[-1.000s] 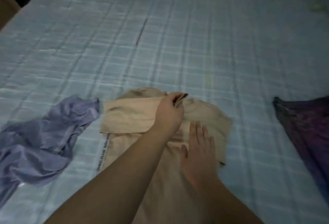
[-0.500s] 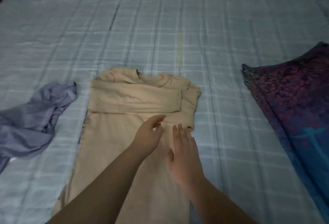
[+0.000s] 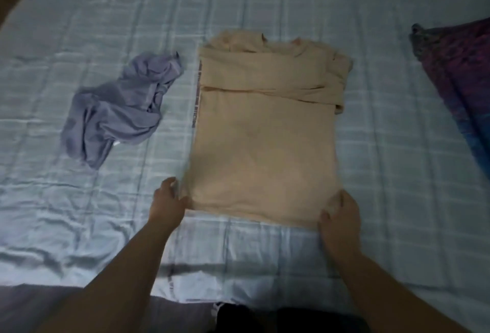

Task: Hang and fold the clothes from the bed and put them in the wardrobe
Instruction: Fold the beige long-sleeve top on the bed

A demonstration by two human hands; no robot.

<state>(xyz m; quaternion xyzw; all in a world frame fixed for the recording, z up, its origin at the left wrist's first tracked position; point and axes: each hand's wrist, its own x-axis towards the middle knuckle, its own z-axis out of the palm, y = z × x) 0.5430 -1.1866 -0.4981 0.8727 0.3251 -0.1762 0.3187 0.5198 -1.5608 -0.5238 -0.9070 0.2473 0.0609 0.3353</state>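
A beige long-sleeved top (image 3: 265,131) lies flat on the pale blue checked bed sheet (image 3: 384,160), neck away from me, its sleeves folded across the chest. My left hand (image 3: 167,200) pinches the top's lower left corner. At the lower right corner my right hand (image 3: 340,216) grips the hem, thumb over the cloth. A crumpled lilac garment (image 3: 119,104) lies to the left of the top, apart from it.
A purple and blue patterned cloth (image 3: 461,81) lies at the right edge of the bed. The bed's near edge runs along the bottom, with dark clothing (image 3: 265,319) of mine below it.
Both hands have moved from the top's folded sleeves down to its hem and taken hold of the two lower corners. The view has shifted back toward the bed's near edge.
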